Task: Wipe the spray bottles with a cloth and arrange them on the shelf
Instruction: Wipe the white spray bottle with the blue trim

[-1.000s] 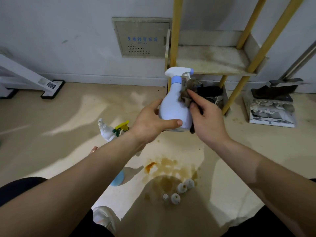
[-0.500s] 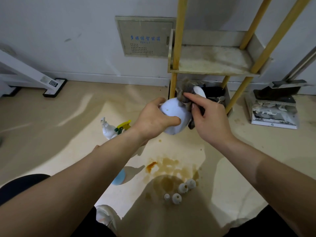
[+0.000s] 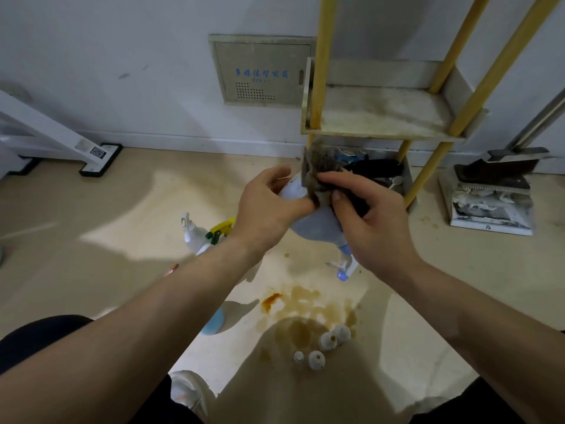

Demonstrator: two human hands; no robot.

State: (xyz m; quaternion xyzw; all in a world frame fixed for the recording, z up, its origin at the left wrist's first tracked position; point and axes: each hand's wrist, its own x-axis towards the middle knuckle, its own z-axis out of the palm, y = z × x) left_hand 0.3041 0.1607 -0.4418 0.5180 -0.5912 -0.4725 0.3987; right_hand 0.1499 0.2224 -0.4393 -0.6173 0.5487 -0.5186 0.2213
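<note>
A pale blue-white spray bottle point(image 3: 316, 223) is held upside down in front of me, its trigger head point(image 3: 345, 267) pointing down toward the floor. My left hand point(image 3: 266, 211) grips the bottle's body from the left. My right hand point(image 3: 367, 221) pinches a dark grey cloth point(image 3: 321, 165) and presses it on the bottle's upturned base. The shelf point(image 3: 382, 113), stained white boards on yellow posts, stands just beyond by the wall. On the floor left of my arm lie a white spray bottle point(image 3: 192, 232) and one with a yellow-green trigger point(image 3: 221, 229).
A blue-bottomed bottle point(image 3: 215, 324) shows under my left forearm. Several small white caps point(image 3: 327, 344) sit by a brown stain point(image 3: 301, 304) on the floor. A dustpan and brush point(image 3: 492, 194) stand right of the shelf; a white stand foot point(image 3: 97, 159) is at left.
The bottle went from upright to tipped over and now hangs head down. The cloth moved from the bottle's neck to its upturned base, and both hands shifted slightly right.
</note>
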